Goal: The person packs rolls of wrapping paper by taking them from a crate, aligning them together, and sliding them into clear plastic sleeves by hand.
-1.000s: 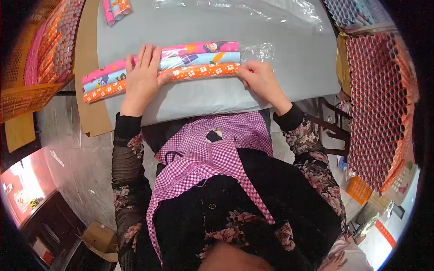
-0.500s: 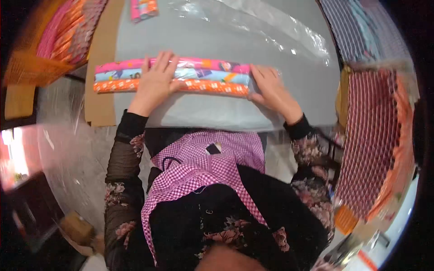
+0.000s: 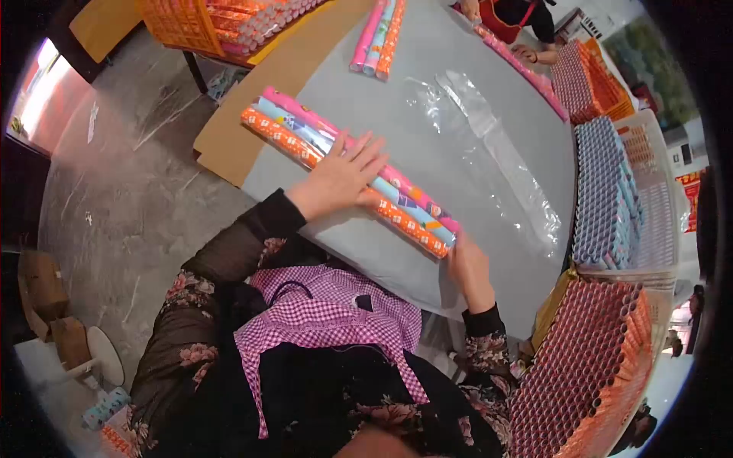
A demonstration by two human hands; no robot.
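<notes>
A clear-wrapped pack of three wrapping paper rolls (image 3: 412, 207), pink, light blue and orange, lies slanted across the grey tabletop in front of me. My left hand (image 3: 340, 177) rests flat over the middle of the pack, palm down with fingers spread. At the pack's near right end, my right hand (image 3: 468, 269) is closed around the tip of the rolls and the plastic there; some of its fingers are hidden. Beyond the pack, a loose clear plastic sleeve (image 3: 496, 149) lies on the table.
A similar three-roll pack (image 3: 378, 38) lies at the far side. Cardboard (image 3: 229, 141) covers the left table edge. Stacked rolls fill an orange crate (image 3: 179, 27) at upper left and baskets (image 3: 653, 191) on the right. Across the table, another person's hand (image 3: 525, 53) is by a pink roll (image 3: 527, 72).
My view has turned, so the pack now appears slanted and more of the right side shows. My left hand sits nearer the pack's middle; my right hand stays at its end.
</notes>
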